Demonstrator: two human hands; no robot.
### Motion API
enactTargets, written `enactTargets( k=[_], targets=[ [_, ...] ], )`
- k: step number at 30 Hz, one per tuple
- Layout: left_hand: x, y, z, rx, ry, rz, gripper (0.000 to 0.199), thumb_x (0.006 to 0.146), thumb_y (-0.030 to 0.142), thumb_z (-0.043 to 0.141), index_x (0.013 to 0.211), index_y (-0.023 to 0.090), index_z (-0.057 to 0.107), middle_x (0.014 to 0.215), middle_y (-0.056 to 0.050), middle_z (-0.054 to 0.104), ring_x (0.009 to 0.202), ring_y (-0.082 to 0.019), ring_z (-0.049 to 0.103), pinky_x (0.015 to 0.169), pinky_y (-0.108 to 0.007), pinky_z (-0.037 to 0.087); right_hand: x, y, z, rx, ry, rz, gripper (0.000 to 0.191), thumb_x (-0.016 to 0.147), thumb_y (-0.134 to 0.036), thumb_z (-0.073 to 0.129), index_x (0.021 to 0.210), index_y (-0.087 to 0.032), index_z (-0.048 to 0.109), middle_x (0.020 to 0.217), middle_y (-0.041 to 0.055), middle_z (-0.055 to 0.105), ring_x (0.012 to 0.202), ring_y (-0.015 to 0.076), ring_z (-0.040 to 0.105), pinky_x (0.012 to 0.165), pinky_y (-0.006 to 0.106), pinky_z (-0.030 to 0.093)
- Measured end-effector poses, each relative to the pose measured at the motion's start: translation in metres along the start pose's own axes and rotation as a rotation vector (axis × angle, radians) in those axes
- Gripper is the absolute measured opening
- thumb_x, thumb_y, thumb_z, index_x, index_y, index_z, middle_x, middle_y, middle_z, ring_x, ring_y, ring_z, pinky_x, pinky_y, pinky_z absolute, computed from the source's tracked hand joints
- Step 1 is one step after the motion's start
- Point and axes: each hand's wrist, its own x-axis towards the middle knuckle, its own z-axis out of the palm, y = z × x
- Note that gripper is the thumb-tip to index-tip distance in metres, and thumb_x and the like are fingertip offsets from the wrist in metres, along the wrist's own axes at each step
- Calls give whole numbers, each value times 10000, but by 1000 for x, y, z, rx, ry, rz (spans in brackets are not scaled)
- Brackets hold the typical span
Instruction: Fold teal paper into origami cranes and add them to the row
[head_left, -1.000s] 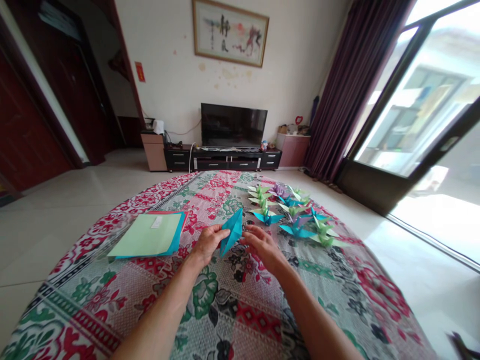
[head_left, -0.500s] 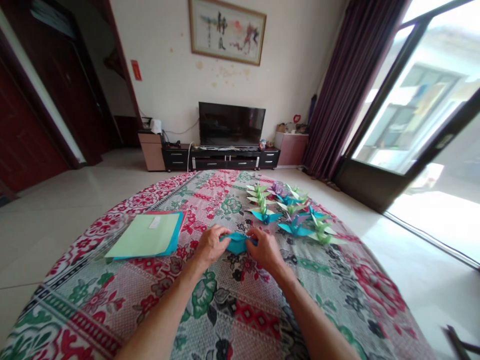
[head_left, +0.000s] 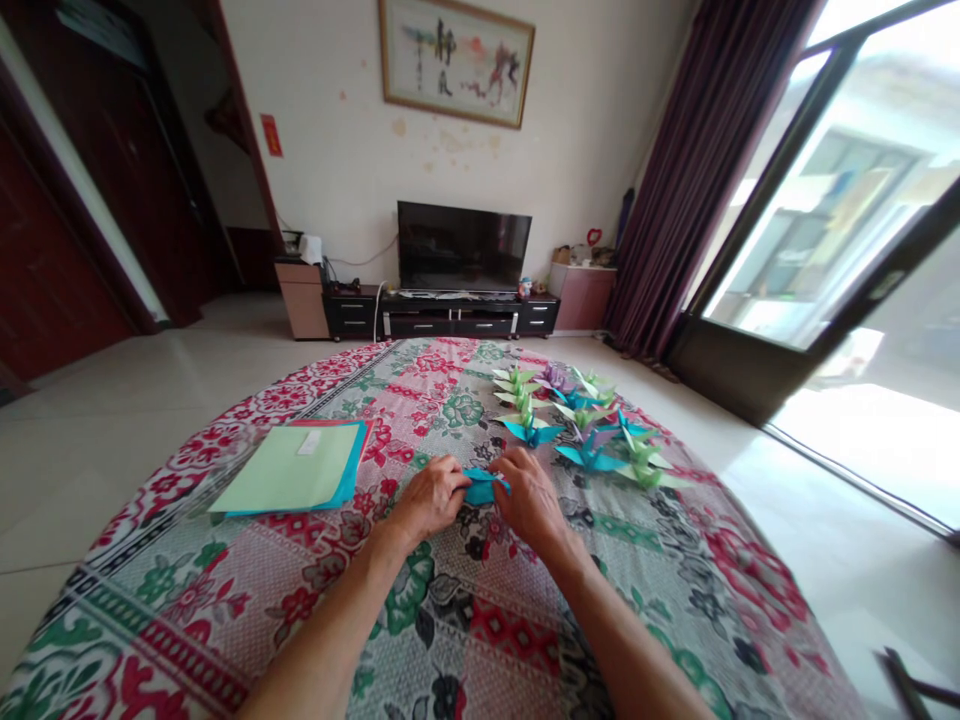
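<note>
A small piece of folded blue paper [head_left: 480, 488] is held between my two hands, low over the tablecloth. My left hand [head_left: 435, 497] pinches its left end with thumb and fingers. On the right end, my right hand [head_left: 526, 497] is closed, its fingers covering part of the folds. Beyond my right hand stand several folded paper cranes in rows; the closest ones include a blue crane [head_left: 531, 430], a blue and purple crane [head_left: 592, 455] and a light green crane [head_left: 646, 465].
A stack of square paper sheets [head_left: 289, 468], light green on top with blue and red below, lies left of my hands. The round table wears a patterned tablecloth [head_left: 480, 620]. Past its far edge are a television [head_left: 463, 247] and a low black cabinet [head_left: 450, 318].
My right hand has shifted its grip, with its fingers now further over the paper's right end. The blue paper looks narrower between my hands. The cranes and the stack have stayed put.
</note>
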Motion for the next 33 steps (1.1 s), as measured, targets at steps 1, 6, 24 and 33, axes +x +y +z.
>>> enactTargets(
  k=[1,6,24,33],
  targets=[
    [0,0,0,7,-1,0,215,788,161,495,827,204,702,857,-57,594,869,-184,534,805,-291,421,0,-2,0,42,-22,-53,234,763,-96,505,922,-212,632,930,73,584,882,192,529,786,291,394],
    [0,0,-2,-22,16,-18,253,771,123,483,872,222,692,853,-47,590,876,-175,536,803,-273,419,-5,-4,6,194,-125,-139,280,713,-67,528,942,-194,628,922,54,598,895,180,544,822,295,407],
    [1,-7,4,-142,28,-112,145,734,144,542,681,191,669,824,-41,593,844,-158,553,794,-267,426,-14,-6,18,270,9,24,138,761,-146,547,756,-194,676,972,67,638,898,174,585,843,321,437],
    [6,3,8,-56,80,-192,164,751,150,519,616,173,609,767,-43,574,807,-161,537,774,-278,409,-12,-5,22,267,49,70,170,719,-107,526,684,-192,669,903,64,652,840,175,597,801,294,455]
  ],
)
